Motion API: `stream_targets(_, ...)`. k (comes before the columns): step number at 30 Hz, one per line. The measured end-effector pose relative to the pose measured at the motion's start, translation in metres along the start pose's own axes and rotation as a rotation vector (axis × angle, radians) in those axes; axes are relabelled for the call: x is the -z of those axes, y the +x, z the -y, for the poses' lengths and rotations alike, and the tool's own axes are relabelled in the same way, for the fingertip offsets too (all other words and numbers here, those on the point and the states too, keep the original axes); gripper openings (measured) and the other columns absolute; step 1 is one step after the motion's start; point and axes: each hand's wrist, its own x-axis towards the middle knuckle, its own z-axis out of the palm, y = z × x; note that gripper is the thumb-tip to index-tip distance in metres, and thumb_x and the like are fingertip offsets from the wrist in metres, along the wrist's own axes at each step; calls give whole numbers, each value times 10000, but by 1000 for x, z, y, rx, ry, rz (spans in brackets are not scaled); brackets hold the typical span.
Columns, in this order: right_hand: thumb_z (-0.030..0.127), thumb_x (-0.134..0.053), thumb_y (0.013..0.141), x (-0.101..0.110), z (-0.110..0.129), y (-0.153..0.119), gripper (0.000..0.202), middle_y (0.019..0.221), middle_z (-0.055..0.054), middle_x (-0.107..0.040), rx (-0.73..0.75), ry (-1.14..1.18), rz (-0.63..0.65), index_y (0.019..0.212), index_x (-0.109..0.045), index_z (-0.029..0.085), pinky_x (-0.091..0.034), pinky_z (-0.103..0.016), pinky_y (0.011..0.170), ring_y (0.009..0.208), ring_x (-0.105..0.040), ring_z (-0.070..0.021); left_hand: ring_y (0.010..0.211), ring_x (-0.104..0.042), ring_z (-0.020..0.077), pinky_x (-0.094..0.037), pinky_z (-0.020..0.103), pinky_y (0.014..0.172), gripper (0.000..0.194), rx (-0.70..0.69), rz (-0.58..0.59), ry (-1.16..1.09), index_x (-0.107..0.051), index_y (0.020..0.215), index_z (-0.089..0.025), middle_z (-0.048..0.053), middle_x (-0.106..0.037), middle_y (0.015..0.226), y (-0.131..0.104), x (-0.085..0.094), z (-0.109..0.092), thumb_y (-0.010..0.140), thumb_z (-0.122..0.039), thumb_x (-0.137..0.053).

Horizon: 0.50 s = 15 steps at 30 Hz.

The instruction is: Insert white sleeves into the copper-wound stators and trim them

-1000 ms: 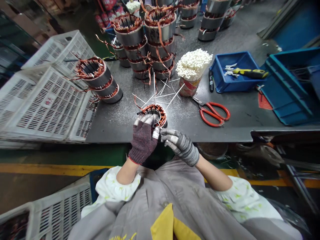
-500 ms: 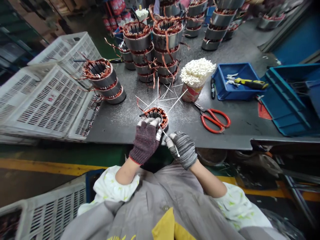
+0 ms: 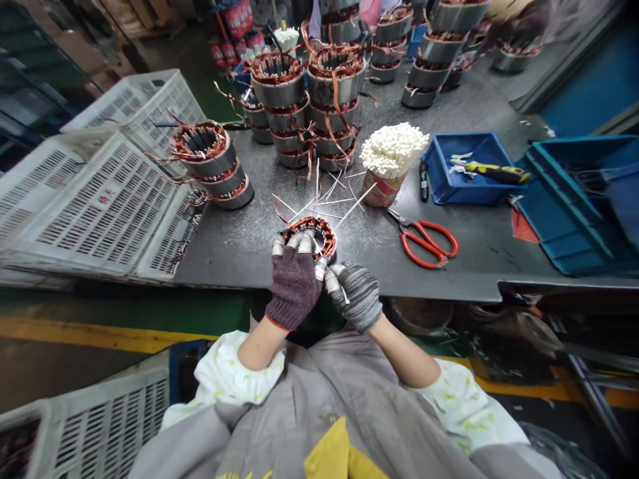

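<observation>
Your left hand [image 3: 297, 283] is curling over the copper-wound stator [image 3: 328, 235], bracing it near the front edge of the desk [image 3: 229, 246]; your right hand [image 3: 355, 291] is pinching a white stick [image 3: 345, 297]. Coils [image 3: 319, 224] are sitting in place; loose sticks [image 3: 356, 205] beyond are seemingly awaiting use.

The left fingers [image 3: 306, 245] hide part of the copper-wound ring [image 3: 328, 234]; the lower-left crate [image 3: 107, 416] is cropped.

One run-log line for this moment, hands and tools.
left hand: touching copper-wound ring | right hand: holding thin white strip | nearby: red-handled scissors on table
</observation>
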Motion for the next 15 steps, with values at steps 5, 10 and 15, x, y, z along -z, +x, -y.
stream_targets(5,397,-506,990,-2,-3,4,319,859,-98,-745,-71,80,59,1042,-738,185,-474,-325,687,754,-677,-230,1247,-632,307,-388,549,1159,439,53,-64,-4,-507,1398,-134,177,-674,1335,1,0,1,989,-288,-557)
stream_targets(10,354,-603,960,20,-24,-8,204,943,-53,-765,80,473,-28,1064,-752,260,-567,-312,768,853,-718,-195,1198,-657,243,-402,488,1142,264,105,-79,-174,-622,1241,-223,75,-746,1194,5,8,0,1002,-317,-562)
stream_targets(15,395,-633,947,34,-27,9,208,1055,-45,-745,-26,900,15,1037,-770,267,-596,-332,835,951,-712,-186,1151,-674,212,-363,476,1155,174,60,-39,-240,-676,1123,-247,29,-767,1113,10,12,0,998,-272,-558)
